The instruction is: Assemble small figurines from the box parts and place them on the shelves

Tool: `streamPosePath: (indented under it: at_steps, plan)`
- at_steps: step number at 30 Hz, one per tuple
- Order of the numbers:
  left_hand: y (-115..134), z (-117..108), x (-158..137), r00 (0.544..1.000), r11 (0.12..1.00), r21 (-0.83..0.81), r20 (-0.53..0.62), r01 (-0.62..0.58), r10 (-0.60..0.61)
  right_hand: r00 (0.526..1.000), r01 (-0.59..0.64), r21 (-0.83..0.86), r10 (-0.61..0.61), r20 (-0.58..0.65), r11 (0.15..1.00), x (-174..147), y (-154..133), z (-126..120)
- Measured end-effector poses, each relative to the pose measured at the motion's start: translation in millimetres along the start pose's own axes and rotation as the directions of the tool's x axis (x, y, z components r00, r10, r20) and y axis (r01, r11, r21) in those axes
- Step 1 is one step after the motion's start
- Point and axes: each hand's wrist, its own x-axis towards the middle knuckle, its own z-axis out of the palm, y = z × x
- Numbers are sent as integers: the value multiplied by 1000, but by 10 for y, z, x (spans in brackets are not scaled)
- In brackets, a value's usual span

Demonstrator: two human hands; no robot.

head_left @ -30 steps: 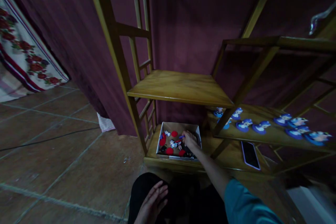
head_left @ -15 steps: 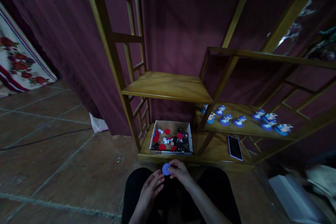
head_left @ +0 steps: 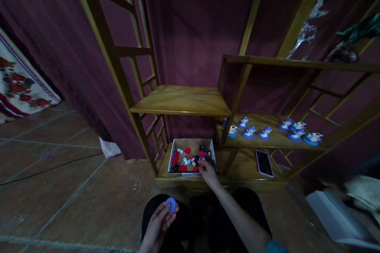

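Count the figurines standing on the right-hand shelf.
9 figurines show: five toward the shelf's left end, one of them partly behind the post; four grouped toward its right. More may be hidden.

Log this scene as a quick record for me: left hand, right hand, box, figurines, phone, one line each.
Left hand: holds a purple disc
Right hand: reaches into the box; its grip on anything is unclear
Box: open-topped, on the bottom shelf, with red discs and small figures inside
Figurines: on blue and purple bases, one shelf above the phone
Phone: on the bottom shelf, right of the box
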Motion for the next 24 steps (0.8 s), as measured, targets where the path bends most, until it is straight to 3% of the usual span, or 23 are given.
streamPosePath:
  at_steps: [3,6,9,14,16,20,24]
  plan:
    - [-3,-212,-1,1000,999,-44,-4,11,-11,998,-36,-65,33,-52,997,402,53,-102]
    - [-47,-342,23,1000,997,-77,-24,-2,0,996,-78,-133,72,-47,988,618,140,-55]
    - [-78,-369,51,999,995,-93,-17,-36,35,996,-86,-194,84,-15,977,678,192,101]
    - [-74,-290,74,998,988,-140,-26,-67,64,999,16,-264,-6,41,964,724,184,274]
    - [-60,-276,90,998,986,-159,-40,-49,44,999,36,-312,-30,22,949,781,194,227]
    - [-32,-320,140,996,963,-253,52,88,-77,999,-1,-456,-17,-36,890,936,245,21]
    - [-52,-386,203,994,955,-284,83,87,-66,1000,13,-597,-17,-1,802,1046,242,-59]
